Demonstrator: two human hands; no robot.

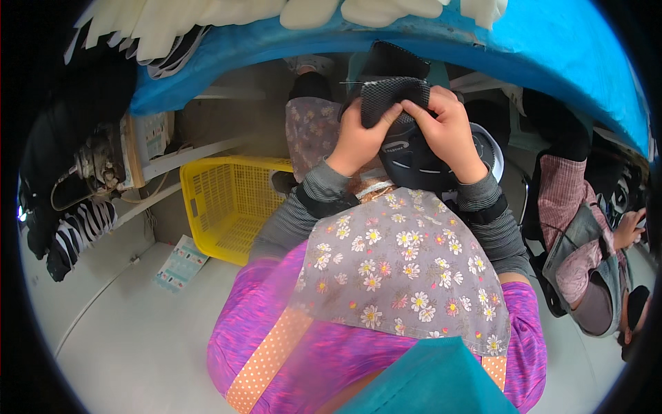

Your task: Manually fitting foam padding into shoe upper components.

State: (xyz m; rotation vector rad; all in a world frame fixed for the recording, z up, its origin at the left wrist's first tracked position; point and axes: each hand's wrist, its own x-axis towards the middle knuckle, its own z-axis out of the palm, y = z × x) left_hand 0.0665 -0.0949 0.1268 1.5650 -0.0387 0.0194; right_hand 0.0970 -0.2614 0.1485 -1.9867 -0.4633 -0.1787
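Both my hands are raised over my lap below the table edge, pinching a piece of black mesh fabric (389, 96) between thumbs and fingers. My left hand (360, 138) grips its lower left part, with the thumb on the near face. On its right side, my right hand (447, 131) holds it the same way. Under the hands lies a black item with slits and a small white print (412, 160), which looks like a shoe upper; my wrists partly cover it. I cannot tell whether the mesh is joined to it.
A blue-covered table (545, 48) curves across the top, with several cream foam pieces (383, 12) along it. A yellow plastic basket (238, 200) stands at my left, beside a printed sheet (181, 263) on the floor. At the right sits another person (579, 255).
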